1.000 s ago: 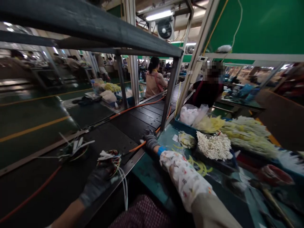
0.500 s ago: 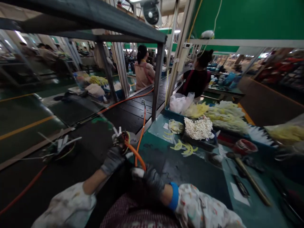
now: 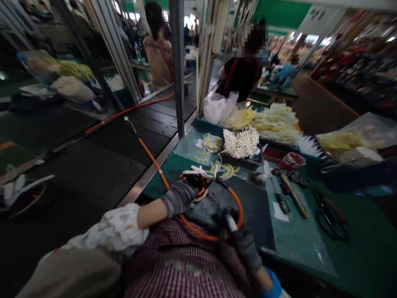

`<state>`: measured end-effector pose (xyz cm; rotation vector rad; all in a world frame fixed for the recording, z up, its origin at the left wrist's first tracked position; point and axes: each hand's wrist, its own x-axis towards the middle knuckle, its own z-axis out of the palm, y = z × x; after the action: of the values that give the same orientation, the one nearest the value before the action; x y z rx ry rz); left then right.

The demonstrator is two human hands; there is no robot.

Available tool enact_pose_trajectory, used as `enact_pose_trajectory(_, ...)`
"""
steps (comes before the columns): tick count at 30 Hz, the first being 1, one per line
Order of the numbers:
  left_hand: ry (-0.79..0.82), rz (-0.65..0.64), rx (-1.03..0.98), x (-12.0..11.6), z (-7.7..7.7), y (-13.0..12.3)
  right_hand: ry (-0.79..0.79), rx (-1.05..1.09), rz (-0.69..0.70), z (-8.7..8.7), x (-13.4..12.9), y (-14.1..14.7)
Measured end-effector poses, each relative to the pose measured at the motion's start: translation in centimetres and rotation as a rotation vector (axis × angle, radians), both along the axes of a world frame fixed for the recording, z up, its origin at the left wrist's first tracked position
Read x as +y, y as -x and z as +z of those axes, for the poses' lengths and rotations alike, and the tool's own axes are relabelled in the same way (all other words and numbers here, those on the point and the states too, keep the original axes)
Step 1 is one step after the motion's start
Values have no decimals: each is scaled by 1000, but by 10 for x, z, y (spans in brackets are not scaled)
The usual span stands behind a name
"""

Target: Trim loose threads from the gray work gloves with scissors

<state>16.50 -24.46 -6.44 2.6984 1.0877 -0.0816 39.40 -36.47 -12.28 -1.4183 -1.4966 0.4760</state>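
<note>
My left hand point(image 3: 181, 196), in a grey glove, is closed on the near left side of a round wire bundle point(image 3: 198, 182) with white sleeves sticking out, over the near edge of the green mat. An orange cable point(image 3: 240, 205) loops from the bundle's right side, round below it and up to the left, ending in a small connector point(image 3: 126, 119) over the dark conveyor. My right hand point(image 3: 243, 240), gloved and blurred, is low at the right of the loop. A white-and-black piece point(image 3: 231, 222) is in its fingers; the black end is smeared by motion.
White terminals point(image 3: 242, 141) and yellow sleeves point(image 3: 276, 124) fill trays behind the mat. A hammer point(image 3: 293, 192), a screwdriver point(image 3: 282, 203) and scissors point(image 3: 330, 221) lie at the right. Another wire bundle point(image 3: 23, 192) sits on the conveyor point(image 3: 130, 153). Two people are beyond.
The view has turned right and down. The wire bundle, in my left hand, has moved from above the conveyor to the mat. My right hand has moved right, and the cable now forms a wide loop.
</note>
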Motion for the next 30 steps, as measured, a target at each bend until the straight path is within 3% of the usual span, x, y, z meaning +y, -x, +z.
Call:
enact_pose_trajectory(3,-90,-44,30,-3,6,10,-108,-154,-156,-7,20,-20)
enact_pose_trajectory(6,-145,-109,-29,1,14,43,-347,-511,-201,-5,42,-28)
enact_pose_trajectory(9,-260,-184,-106,15,16,81,-451,-746,0,6,60,-23)
enact_pose_trajectory(12,-253,-286,-163,35,8,96,-442,-828,246,17,74,-7)
enact_pose_trajectory(16,-236,-380,-117,47,-2,78,-321,-806,418,25,91,13)
enact_pose_trajectory(22,-413,-341,-107,22,-9,45,-359,-689,546,29,107,8)
enact_pose_trajectory(26,-483,-307,-96,18,-20,44,-395,-660,559,21,112,7)
enact_pose_trajectory(30,-539,-344,-100,18,-21,49,-381,-615,554,15,112,12)
